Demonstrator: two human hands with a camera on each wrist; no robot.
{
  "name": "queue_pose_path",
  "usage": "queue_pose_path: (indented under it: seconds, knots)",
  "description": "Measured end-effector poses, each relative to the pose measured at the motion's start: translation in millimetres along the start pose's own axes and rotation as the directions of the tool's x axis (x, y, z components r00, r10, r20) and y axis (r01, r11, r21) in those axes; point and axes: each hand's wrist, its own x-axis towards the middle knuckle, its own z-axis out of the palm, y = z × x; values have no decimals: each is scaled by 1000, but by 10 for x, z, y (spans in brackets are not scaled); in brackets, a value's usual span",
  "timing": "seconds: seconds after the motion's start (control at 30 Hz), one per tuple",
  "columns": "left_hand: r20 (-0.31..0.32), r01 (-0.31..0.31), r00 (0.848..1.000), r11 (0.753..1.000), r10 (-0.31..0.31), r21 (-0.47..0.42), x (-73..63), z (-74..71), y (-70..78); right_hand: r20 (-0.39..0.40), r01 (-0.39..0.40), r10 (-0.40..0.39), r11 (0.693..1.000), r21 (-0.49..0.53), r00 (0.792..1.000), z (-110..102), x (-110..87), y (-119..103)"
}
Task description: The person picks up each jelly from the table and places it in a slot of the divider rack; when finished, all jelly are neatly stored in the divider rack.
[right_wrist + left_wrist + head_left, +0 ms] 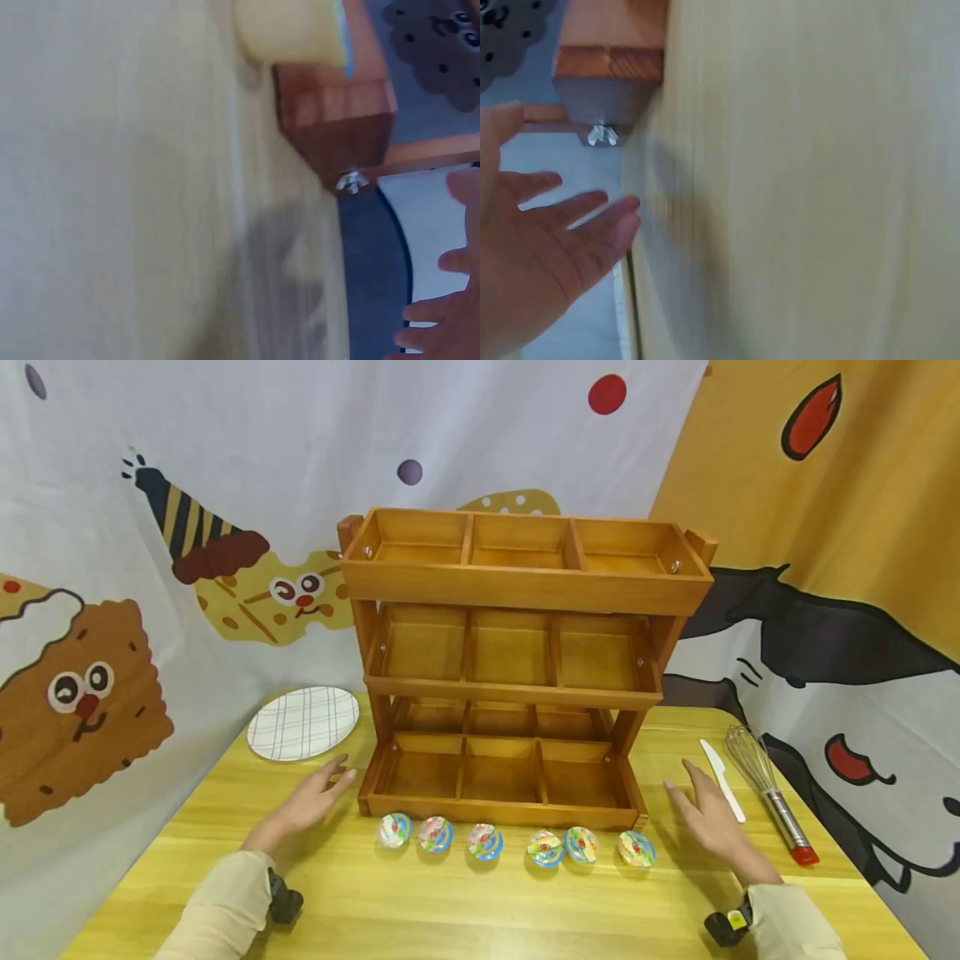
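A wooden tiered rack (517, 589) with divided compartments stands in the middle of the table. Several small jelly cups (486, 842) with printed lids and blue rims line up along its front edge. To the left of the rack, my left hand (311, 797) hovers over the table with fingers spread, holding nothing. Beyond the rack's right side, my right hand (708, 818) is likewise held out with loose fingers and touches nothing. One cup (292, 30) shows at the top of the right wrist view, beside the rack's corner.
A white checked plate (303, 723) lies at the back left. Right of my right hand lie a white plastic knife (722, 779) and a whisk (772, 793) with a red handle end. Printed curtains (300, 427) hang behind and beside the table (450, 918).
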Motion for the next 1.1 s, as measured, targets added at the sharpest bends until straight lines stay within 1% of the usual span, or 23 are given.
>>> queue_pose_path:
  seconds: [0.07,0.13,0.17,0.23,0.3,0.37,0.47,0.57,0.6,0.67,0.7,0.77,0.9,1.0,1.1]
  knots:
    - [6,4,1000,993,-3,-114,6,38,22,12,-17,17,1000,24,1000,-33,-50,-26]
    - [19,5,1000,975,0,-224,6,86,37,30,-43,41,998,56,999,-67,-110,-55]
    - [37,8,999,962,3,-274,4,113,38,33,-57,55,995,76,998,-79,-146,-73]
    - [62,12,998,939,10,-343,-1,163,30,46,-84,78,986,143,996,-95,-221,-104]
    - [73,20,997,925,8,-380,-6,205,11,66,-109,97,968,225,993,-97,-305,-139]
    - [73,23,997,916,7,-400,-8,237,-19,76,-117,98,941,318,992,-73,-387,-172]
    - [60,12,998,908,14,-418,-11,265,-56,136,-137,81,870,474,987,-13,-500,-219]
    - [65,14,998,904,15,-428,-14,283,-78,206,-184,76,793,581,976,81,-581,-261]
    - [68,19,998,902,12,-432,-15,289,-86,236,-208,78,776,595,969,114,-603,-275]
    - [73,35,997,896,-2,-444,-16,303,-96,264,-228,79,767,600,961,196,-632,-297]
    - [75,42,997,891,-9,-452,-14,312,-101,262,-228,81,763,605,962,240,-642,-306]
    - [78,49,997,885,-15,-464,-10,331,-106,246,-223,87,765,605,965,319,-655,-319]
    - [78,42,997,886,-7,-462,-2,352,-98,201,-223,125,772,595,971,415,-666,-346]
    - [81,51,997,892,-16,-449,-6,358,-90,217,-243,137,767,595,966,440,-661,-357]
    - [92,62,996,895,-24,-442,-6,360,-93,236,-253,132,751,610,963,446,-649,-361]
